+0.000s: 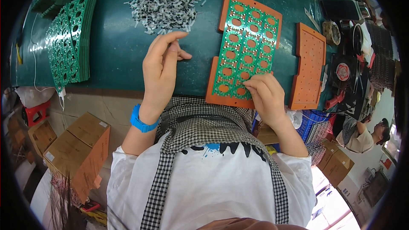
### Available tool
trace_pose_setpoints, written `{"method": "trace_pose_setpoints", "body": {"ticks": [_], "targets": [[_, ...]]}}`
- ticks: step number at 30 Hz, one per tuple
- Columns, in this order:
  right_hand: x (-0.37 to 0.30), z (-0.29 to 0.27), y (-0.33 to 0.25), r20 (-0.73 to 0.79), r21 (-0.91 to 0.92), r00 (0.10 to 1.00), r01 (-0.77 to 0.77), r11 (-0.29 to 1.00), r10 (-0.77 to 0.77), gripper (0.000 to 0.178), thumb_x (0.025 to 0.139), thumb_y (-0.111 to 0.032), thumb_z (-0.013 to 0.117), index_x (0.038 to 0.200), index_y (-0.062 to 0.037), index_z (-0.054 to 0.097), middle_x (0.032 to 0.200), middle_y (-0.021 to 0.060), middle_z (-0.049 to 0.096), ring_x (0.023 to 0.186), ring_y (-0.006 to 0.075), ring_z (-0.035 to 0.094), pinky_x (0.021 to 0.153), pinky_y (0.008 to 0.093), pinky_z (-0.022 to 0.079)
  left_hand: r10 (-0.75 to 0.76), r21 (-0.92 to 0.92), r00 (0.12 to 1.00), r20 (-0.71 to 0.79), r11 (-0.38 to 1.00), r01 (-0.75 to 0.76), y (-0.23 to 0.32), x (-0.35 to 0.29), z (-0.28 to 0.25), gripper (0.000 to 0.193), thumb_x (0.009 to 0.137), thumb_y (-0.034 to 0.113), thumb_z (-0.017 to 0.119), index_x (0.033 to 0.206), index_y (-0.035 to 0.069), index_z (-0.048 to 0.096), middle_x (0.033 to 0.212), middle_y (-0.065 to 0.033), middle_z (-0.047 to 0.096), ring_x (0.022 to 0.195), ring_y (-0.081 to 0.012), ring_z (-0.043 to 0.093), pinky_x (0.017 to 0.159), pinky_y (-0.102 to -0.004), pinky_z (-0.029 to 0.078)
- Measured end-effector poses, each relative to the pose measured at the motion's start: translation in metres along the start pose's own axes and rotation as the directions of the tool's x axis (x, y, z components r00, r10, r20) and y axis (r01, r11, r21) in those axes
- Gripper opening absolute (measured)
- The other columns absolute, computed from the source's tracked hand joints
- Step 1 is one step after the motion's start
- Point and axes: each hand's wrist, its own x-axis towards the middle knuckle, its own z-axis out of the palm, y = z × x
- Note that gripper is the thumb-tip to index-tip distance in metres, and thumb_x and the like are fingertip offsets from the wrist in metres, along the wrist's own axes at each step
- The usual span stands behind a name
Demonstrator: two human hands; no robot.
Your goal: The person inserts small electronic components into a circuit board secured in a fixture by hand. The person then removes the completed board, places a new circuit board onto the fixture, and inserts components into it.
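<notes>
My left hand (161,61), with a blue band (142,121) on its wrist, hovers over the green table just below a pile of small clear-and-dark parts (164,6). Its fingers are apart and I see nothing in them. A panel of green circuit boards (245,55) with round cut-outs rests on an orange fixture plate (230,101). My right hand (269,96) is at the panel's lower right corner, fingertips pinched together against the boards. Whatever they hold, if anything, is too small to make out.
A stack of green circuit panels (70,42) stands at the left. Another orange plate (309,66) lies right of the fixture, beside a tape roll (331,33) and a red-handled tool (335,101). Cardboard boxes (76,145) stand below left. Another person (362,136) is at far right.
</notes>
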Motion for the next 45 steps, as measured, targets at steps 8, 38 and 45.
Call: {"method": "trace_pose_setpoints", "body": {"ticks": [8, 38, 45], "targets": [[0.009, -0.012, 0.001, 0.134, 0.017, 0.991, 0.0, 1.0, -0.002, 0.015, 0.075, 0.0, 0.066, 0.089, -0.0042, 0.062, 0.087, 0.0075, 0.06, 0.08, 0.0246, 0.062, 0.066, 0.0339, 0.051, 0.03, 0.105, 0.997, 0.074, 0.994, -0.038, 0.006, -0.008, 0.006, 0.028, 0.092, -0.005, 0.05, 0.119, 0.0, 0.053, 0.088, -0.0066, 0.057, 0.081, -0.0136, 0.064, 0.073, -0.0245, 0.051], [0.029, -0.015, -0.011, 0.379, 0.615, 0.925, -0.251, 0.748, -0.001, 0.015, 0.077, -0.003, 0.073, 0.091, -0.0032, 0.068, 0.09, 0.0065, 0.061, 0.082, 0.0199, 0.062, 0.069, 0.0294, 0.049, -0.243, -0.014, 0.686, 0.686, 0.938, 0.347, 0.033, -0.026, 0.028, 0.08, 0.08, -0.006, 0.069, 0.147, 0.009, 0.027, 0.088, -0.0072, 0.066, 0.085, -0.0119, 0.065, 0.077, -0.0265, 0.054], [0.029, -0.018, -0.028, 0.292, 0.495, 0.935, -0.329, 0.804, 0.203, 0.013, 0.075, 0.0, 0.072, 0.086, -0.0019, 0.066, 0.083, 0.0071, 0.063, 0.079, 0.0207, 0.063, 0.068, 0.0306, 0.049, 0.162, 0.2, 0.83, 0.534, 0.929, -0.311, 0.029, -0.035, 0.041, 0.07, 0.078, 0.0, 0.07, 0.14, 0.011, 0.04, 0.09, -0.0111, 0.065, 0.078, -0.0259, 0.066, 0.07, -0.0343, 0.055]]}}
